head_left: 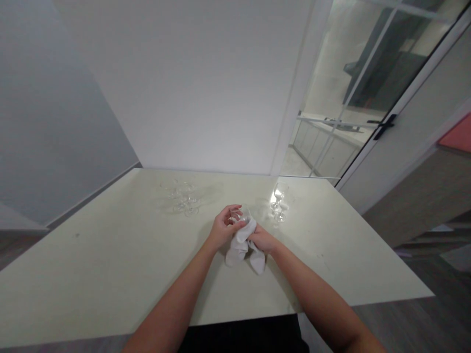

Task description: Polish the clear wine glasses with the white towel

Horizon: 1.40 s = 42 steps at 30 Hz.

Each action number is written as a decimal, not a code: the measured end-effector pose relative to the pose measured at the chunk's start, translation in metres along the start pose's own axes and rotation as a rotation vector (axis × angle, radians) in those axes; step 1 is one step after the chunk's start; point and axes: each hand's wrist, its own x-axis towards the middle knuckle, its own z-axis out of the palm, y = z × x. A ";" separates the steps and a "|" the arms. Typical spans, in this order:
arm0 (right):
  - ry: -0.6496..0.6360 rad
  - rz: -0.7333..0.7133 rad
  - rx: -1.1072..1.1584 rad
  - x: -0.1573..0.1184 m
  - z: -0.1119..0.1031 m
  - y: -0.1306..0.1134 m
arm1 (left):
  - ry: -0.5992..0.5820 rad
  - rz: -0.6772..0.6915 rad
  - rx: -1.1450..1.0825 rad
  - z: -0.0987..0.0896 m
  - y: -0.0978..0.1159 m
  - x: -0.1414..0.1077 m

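From my head view, the left edge of the pale surface (pixel 91 264) slants in towards the far left corner, with a wide stretch of room between it and a cluster of clear stemmed glasses (pixel 186 198). That cluster sits near the far edge, left of the middle; overlapping rims keep me from counting it. Next comes my left hand (pixel 225 225), fingers curled around a clear glass (pixel 246 214) at about mid-depth, right of the cluster and apart from it. A white cloth (pixel 241 242) touches that glass, its loose ends hanging towards the near edge but short of it; I can't tell whether they rest on the surface. My right hand (pixel 263 239) is closed on the cloth. Just beyond it, towards the far right corner, stands more clear stemmed glassware (pixel 278 198), leaving little room on that side. Further right, the surface runs on broadly to its slanting right edge.
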 end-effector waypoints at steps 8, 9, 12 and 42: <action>0.008 -0.019 -0.067 -0.003 -0.001 -0.007 | -0.077 -0.057 -0.115 0.002 0.007 -0.001; 0.017 -0.030 -0.066 -0.002 -0.001 -0.007 | -0.069 -0.056 -0.112 0.002 0.007 -0.001; 0.016 -0.041 -0.068 0.000 -0.001 -0.003 | -0.045 -0.060 -0.094 0.003 0.004 0.000; 0.023 0.015 -0.094 -0.003 0.000 -0.010 | -0.017 -0.099 -0.033 0.001 0.000 -0.001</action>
